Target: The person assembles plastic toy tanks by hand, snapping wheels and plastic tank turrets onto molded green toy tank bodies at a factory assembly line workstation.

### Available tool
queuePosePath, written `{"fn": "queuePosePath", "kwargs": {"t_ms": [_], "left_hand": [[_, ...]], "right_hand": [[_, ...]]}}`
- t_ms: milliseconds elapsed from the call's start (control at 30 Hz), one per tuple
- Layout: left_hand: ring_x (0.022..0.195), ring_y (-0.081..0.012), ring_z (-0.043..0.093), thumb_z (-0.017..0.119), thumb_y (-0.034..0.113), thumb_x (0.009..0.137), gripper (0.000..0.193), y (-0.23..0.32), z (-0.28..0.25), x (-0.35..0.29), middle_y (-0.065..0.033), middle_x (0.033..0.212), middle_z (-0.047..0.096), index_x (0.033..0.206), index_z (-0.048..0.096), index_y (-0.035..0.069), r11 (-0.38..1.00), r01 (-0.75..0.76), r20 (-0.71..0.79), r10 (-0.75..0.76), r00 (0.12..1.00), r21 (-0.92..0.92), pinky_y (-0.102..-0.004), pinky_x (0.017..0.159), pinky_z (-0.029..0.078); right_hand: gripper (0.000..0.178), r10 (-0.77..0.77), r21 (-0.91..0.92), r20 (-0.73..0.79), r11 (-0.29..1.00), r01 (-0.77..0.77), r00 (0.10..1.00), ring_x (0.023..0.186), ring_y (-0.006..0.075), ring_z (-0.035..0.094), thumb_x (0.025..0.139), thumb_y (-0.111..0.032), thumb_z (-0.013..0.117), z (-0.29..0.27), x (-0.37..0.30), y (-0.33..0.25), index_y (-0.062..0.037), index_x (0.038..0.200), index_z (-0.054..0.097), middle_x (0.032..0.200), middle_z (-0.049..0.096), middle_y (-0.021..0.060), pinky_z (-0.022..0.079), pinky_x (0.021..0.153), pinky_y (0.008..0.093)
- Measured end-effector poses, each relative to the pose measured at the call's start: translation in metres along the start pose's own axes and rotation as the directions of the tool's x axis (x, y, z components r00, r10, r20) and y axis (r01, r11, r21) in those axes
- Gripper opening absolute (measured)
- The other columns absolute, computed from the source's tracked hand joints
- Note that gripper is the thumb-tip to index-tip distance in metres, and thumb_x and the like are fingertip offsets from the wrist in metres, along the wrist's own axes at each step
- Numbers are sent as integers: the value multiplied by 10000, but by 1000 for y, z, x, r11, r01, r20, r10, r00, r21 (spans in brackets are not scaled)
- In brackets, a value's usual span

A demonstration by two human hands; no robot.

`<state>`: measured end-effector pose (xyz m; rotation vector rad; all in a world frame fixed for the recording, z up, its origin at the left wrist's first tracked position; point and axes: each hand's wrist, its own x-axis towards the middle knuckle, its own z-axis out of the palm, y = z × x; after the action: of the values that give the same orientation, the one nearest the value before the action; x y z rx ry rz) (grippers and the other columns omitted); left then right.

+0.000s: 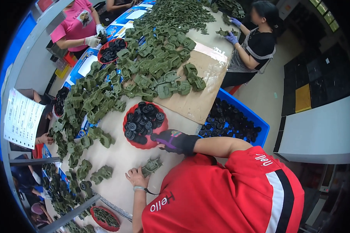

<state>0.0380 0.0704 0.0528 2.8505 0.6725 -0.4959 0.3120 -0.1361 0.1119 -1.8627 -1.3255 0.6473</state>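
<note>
My bare left hand point(137, 178), with a band at its wrist, grips the end of a green plastic toy vehicle body point(152, 166) on the table. My right hand point(175, 141), in a dark and purple glove, is at the right edge of a red bowl point(130, 142). Its fingers are drawn together around something dark that I cannot make out. Black toy wheels point(142, 121) are heaped in the bowl. Several loose green vehicle bodies point(102, 174) lie left of my left hand.
Piles of green parts point(155, 58) cover the far table. A blue bin point(265, 130) of black wheels stands at right. One co-worker point(256, 46) sits far right; another, in pink point(74, 25), is far left. A metal frame point(12, 112) and a red tray point(116, 225) are nearer left.
</note>
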Motion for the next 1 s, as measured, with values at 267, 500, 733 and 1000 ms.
{"fn": "queuePosePath", "kwargs": {"t_ms": [267,500,733,1000], "left_hand": [[1150,-326,547,919,493,609,855,31,11,-7,-106,1148,631,1314,603,128,985,127,-76,-136,988,-113,-525,1088,354],[1176,-324,543,926,476,591,877,31,20,-28,-106,1161,627,1312,573,124,988,129,-215,-144,966,-82,-542,1060,409],[1281,-376,510,854,351,689,692,33,38,-33,-143,1277,615,1282,598,103,967,81,-115,-111,987,-241,-538,1086,411],[1204,-315,523,874,384,644,591,54,39,-36,-96,1166,604,1119,642,122,963,53,-274,-127,953,-264,-493,947,407]], "right_hand": [[276,289,-103,-29,951,-290,957,932,450,629,781,-232,667,30,-45,89,-40,977,632,960,650,220,502,811,522],[351,346,-495,68,826,-269,936,1064,394,657,769,-195,688,24,-40,36,-65,1095,674,1135,675,205,542,909,477],[407,302,-245,254,939,-241,919,1070,408,630,819,-292,716,21,-44,27,-42,1133,645,1124,657,214,511,925,485],[527,-46,-125,334,988,92,941,1055,384,637,755,-146,787,28,12,-18,-63,1254,642,1089,665,182,518,925,462]]}}
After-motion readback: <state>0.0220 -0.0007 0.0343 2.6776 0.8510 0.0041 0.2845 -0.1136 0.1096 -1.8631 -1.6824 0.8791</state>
